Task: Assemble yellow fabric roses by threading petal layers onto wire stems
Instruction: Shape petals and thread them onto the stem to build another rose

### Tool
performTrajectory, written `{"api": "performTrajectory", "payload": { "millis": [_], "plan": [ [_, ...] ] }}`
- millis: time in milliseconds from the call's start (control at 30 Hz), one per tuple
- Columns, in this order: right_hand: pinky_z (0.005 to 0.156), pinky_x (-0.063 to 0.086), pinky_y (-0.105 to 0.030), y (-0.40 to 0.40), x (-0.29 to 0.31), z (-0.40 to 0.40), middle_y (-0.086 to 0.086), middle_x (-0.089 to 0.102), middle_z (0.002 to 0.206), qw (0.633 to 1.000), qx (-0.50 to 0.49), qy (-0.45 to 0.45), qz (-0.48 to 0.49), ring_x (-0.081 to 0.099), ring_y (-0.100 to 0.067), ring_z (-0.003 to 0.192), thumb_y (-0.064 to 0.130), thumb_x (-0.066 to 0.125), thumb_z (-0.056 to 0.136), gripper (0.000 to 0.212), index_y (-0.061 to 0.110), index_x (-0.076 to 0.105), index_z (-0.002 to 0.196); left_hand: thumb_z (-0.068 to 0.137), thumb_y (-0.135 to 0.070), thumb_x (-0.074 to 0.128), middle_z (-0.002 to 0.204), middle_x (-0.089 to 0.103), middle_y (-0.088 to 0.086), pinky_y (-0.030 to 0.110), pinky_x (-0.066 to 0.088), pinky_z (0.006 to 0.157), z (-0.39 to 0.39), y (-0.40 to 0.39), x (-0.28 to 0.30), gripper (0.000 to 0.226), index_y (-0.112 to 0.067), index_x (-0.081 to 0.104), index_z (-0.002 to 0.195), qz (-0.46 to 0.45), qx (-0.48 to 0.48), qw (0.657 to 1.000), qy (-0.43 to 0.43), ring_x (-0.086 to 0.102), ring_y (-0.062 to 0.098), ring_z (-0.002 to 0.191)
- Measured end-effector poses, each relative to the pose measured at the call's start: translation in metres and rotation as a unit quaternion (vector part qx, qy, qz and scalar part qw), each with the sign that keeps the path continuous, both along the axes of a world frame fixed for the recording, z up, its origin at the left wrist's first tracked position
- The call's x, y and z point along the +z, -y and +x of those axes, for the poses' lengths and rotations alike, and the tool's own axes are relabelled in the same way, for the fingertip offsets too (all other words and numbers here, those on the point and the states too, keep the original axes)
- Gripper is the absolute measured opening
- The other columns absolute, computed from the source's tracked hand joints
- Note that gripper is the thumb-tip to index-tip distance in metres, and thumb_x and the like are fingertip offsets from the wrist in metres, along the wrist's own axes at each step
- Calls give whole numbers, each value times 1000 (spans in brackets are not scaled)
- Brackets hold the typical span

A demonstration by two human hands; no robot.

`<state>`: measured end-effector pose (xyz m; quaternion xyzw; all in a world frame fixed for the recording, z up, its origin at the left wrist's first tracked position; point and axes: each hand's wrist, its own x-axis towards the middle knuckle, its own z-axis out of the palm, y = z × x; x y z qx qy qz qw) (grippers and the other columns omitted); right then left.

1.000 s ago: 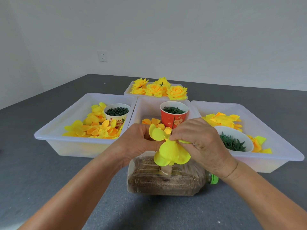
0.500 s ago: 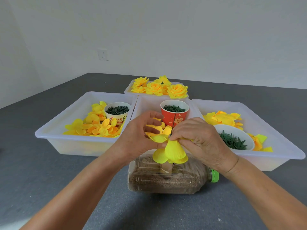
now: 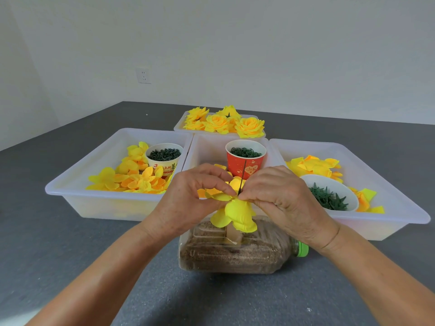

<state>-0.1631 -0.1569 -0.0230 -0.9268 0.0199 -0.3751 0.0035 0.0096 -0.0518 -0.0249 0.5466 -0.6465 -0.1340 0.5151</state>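
A half-built yellow fabric rose (image 3: 236,215) hangs upside down on a thin dark wire stem (image 3: 243,177) that points up between my hands. My left hand (image 3: 188,196) pinches a yellow petal layer (image 3: 219,196) at the wire's base. My right hand (image 3: 280,198) pinches the rose at the wire from the other side. Both hands are just above a sand-filled plastic bottle (image 3: 235,252) lying on its side with a green cap (image 3: 302,249). Finished roses (image 3: 223,122) fill the far tray.
Three white trays stand in a row: the left tray (image 3: 77,182) holds loose petals and a white cup of green parts (image 3: 164,156), the middle holds a red cup (image 3: 244,158), the right tray (image 3: 400,208) holds petals and a white bowl of green calyxes (image 3: 329,196). Grey table all around.
My left hand has brought the petal layer down flat onto the rose's base. The wire stem now shows sticking up between my fingertips. The rose sits slightly lower over the bottle.
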Motion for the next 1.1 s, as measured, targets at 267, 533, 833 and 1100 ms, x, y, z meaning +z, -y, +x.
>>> {"api": "performTrajectory", "payload": {
  "millis": [267, 533, 833, 1100],
  "plan": [
    [70, 48, -42, -7, 9, -2, -1, 69, 78, 997, -26, -29, -62, 65, -28, 77, -1, 68, 75, 13, 10, 74, 78, 69, 3, 76, 95, 68, 0, 19, 48, 82, 3, -1, -3, 16, -9, 76, 79, 4, -9, 1000, 28, 62, 7, 93],
    [71, 48, -43, -10, 8, -4, 0, 69, 81, 998, -33, -45, -27, 64, -28, 80, 5, 69, 77, 10, 10, 76, 80, 78, 0, 70, 98, 70, 1, 20, 47, 87, 12, -2, -2, 16, -8, 76, 90, -14, -18, 990, 140, 60, 8, 97],
    [84, 49, -40, -16, 13, 2, 3, 70, 80, 917, -58, 20, 394, 63, -13, 86, 25, 65, 87, 17, 15, 73, 75, 79, 0, 70, 100, 70, 2, 26, 47, 86, 15, -1, -1, 17, -11, 77, 90, -24, -16, 982, 185, 62, 17, 98],
    [79, 51, -36, -18, 18, 14, 5, 71, 73, 877, -120, -40, 463, 60, -5, 72, 16, 80, 71, 8, 19, 74, 67, 77, -3, 72, 99, 70, 3, 37, 52, 84, 15, -2, -1, 16, -11, 76, 90, -36, -15, 980, 194, 63, 19, 96]
  ]
}}
